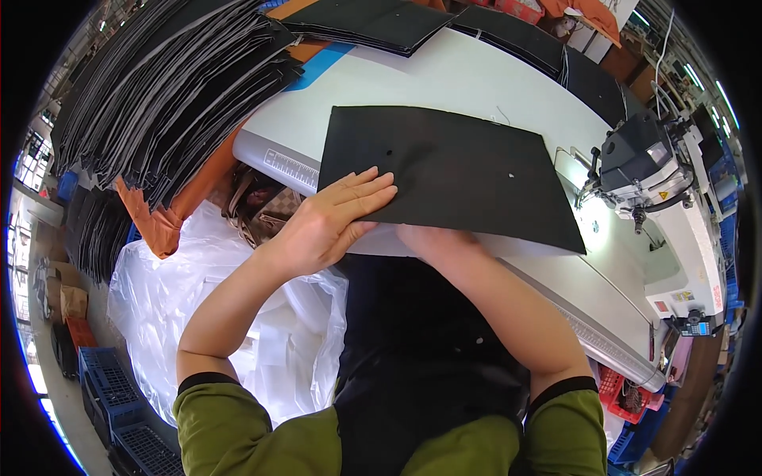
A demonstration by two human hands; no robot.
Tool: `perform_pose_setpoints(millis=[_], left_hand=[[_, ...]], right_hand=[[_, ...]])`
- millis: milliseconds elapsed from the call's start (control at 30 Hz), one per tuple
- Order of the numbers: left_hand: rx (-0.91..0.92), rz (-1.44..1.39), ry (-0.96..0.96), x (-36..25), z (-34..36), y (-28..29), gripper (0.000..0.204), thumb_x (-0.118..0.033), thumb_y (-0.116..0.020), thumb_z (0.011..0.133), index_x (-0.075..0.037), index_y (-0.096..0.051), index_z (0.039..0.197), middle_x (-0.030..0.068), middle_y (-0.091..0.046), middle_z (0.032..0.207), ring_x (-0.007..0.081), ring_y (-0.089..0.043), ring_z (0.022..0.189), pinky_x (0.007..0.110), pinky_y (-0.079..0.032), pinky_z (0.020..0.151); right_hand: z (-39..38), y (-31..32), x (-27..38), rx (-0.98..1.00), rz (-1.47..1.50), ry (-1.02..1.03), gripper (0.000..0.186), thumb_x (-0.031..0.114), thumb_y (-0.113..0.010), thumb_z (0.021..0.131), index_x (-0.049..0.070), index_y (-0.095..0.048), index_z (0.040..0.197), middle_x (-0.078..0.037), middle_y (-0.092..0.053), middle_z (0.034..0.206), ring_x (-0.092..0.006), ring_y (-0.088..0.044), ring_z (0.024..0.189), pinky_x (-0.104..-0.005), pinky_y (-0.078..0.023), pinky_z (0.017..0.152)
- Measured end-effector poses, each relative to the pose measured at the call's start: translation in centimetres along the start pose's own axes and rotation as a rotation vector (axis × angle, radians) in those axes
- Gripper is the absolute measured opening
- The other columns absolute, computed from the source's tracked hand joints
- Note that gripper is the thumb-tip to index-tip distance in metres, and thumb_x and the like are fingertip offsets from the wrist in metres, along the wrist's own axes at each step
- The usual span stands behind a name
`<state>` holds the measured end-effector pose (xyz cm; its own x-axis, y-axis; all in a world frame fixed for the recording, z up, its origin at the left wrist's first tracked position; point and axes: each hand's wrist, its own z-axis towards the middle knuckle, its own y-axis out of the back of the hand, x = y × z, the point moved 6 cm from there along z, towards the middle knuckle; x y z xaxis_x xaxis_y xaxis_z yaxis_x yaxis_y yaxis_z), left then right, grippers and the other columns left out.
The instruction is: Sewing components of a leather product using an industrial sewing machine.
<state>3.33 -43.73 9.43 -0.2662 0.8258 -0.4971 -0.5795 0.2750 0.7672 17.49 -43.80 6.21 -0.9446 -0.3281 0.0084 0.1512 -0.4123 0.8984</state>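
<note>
A black sheet (452, 170) lies flat on the white counter (468, 79). The left hand (333, 218) rests open on its near corner; the right hand (425, 238) is tucked under its edge, grip hidden. A sewing machine (643, 170) stands right of the sheet, stacked sheets (167, 87) left of it, clear plastic (206, 293) below.

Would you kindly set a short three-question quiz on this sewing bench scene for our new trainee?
1. True or false: the left hand lies flat on top of the black fabric panel.
2. Where are the right hand's fingers? A) on the sewing machine B) hidden under the panel's near edge C) on the stack of black panels
3. What colour is the sewing table?

Key: 1 true; 2 B; 3 white.
</note>
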Motion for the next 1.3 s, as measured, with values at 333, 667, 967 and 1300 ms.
perform_pose_setpoints(millis=[333,667,967,1300], left_hand=[[0.194,-0.229,0.102,3.0,3.8,2.5,0.034,-0.012,-0.055,0.102,0.001,-0.064,0.132,0.0157,-0.060,0.143,0.0362,-0.053,0.136,0.042,-0.042,0.112],[-0.090,0.285,-0.007,10.9,7.0,-0.6,0.029,-0.022,-0.062,0.099,-0.003,-0.071,0.119,0.0126,-0.066,0.134,0.0371,-0.057,0.130,0.044,-0.045,0.107],[-0.067,0.292,-0.022,10.1,7.8,-0.4,0.027,-0.020,-0.062,0.099,-0.002,-0.070,0.117,0.0116,-0.066,0.135,0.0360,-0.058,0.129,0.043,-0.045,0.108],[-0.072,0.399,-0.104,10.2,11.5,-1.9,0.027,-0.024,-0.068,0.094,-0.002,-0.067,0.110,0.0105,-0.068,0.130,0.0342,-0.062,0.122,0.039,-0.047,0.105]], right_hand=[[0.6,-0.1,-2.9,-0.028,0.241,-0.168,0.045,0.033,-0.049,0.103,0.008,-0.056,0.139,-0.015,-0.058,0.138,-0.0307,-0.057,0.124,-0.0457,-0.043,0.109],[-0.3,-0.6,-5.4,0.256,0.208,-0.293,0.059,0.045,-0.041,0.106,0.011,-0.042,0.154,-0.013,-0.044,0.155,-0.0303,-0.040,0.144,-0.0501,-0.027,0.122],[0.2,-0.4,-6.2,0.272,0.254,-0.388,0.063,0.050,-0.039,0.106,0.015,-0.035,0.158,-0.012,-0.038,0.159,-0.0283,-0.034,0.149,-0.0489,-0.023,0.124],[-1.9,-1.2,-4.9,0.299,0.345,-0.376,0.058,0.042,-0.043,0.105,0.011,-0.042,0.154,-0.015,-0.046,0.154,-0.0316,-0.047,0.140,-0.0465,-0.033,0.120]])
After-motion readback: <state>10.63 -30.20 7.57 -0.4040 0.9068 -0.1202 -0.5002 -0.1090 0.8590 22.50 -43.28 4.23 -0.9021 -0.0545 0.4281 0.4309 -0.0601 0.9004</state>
